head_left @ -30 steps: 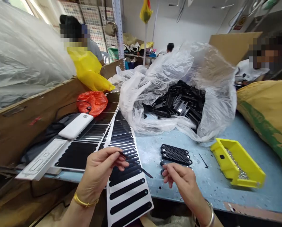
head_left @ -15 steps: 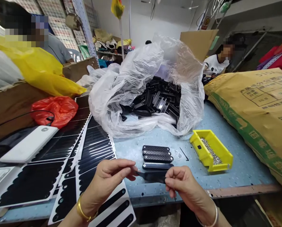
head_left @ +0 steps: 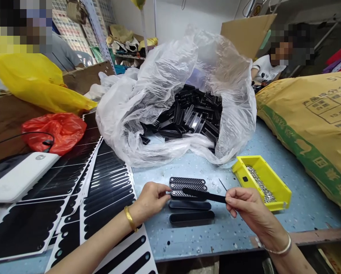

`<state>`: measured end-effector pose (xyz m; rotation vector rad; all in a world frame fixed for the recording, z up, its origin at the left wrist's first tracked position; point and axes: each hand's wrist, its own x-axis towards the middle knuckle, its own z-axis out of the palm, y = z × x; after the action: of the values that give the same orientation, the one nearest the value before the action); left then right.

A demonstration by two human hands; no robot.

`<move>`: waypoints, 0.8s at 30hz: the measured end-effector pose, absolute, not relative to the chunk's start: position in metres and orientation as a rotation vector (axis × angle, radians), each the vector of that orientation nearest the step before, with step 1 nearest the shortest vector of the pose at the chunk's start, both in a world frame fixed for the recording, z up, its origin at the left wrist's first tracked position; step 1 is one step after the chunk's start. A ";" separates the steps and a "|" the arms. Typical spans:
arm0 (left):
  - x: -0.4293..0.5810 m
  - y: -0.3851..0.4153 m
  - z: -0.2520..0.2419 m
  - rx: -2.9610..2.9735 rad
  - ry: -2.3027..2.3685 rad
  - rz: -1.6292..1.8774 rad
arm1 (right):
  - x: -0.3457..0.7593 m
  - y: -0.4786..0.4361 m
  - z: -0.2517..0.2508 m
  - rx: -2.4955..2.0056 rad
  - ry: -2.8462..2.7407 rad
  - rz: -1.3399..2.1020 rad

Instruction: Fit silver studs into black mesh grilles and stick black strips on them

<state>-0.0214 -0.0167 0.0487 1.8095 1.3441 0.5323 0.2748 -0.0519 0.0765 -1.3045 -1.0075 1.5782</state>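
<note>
A thin black strip is pinched at its right end by my right hand. Its free left end reaches over the lowest of three black pieces with a diamond pattern. My left hand is just left of those pieces, thumb and fingers drawn together; I see nothing between them. Whether its fingertips touch the lowest patterned piece, I cannot tell. Two smooth black pieces, an upper one and a lower one, lie nearer me. Beyond the strip, a thin dark hex key is partly covered by my right hand.
A clear plastic bag full of black parts stands behind. On the right are a yellow bin of small metal pieces and a big sack. Sheets of black strips and a white power bank lie left. Two people sit beyond.
My left hand has let go of the black strip and moved slightly back left. My right hand has carried the strip right and up, uncovering the lower smooth black piece.
</note>
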 end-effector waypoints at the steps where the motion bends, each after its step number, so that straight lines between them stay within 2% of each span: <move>1: -0.019 -0.015 0.047 1.804 1.344 0.513 | 0.275 -0.051 0.073 -1.301 -1.007 1.590; 15: -0.015 -0.014 0.030 1.447 1.213 0.611 | 0.256 -0.032 0.064 -1.361 -1.063 1.682; 24: -0.015 -0.015 0.029 1.487 1.203 0.640 | 0.247 -0.025 0.066 -1.416 -1.097 1.690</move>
<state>-0.0151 -0.0153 0.0289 1.4871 1.2031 0.6399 0.2469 -0.0250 0.0660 -1.4156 -1.0973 1.6900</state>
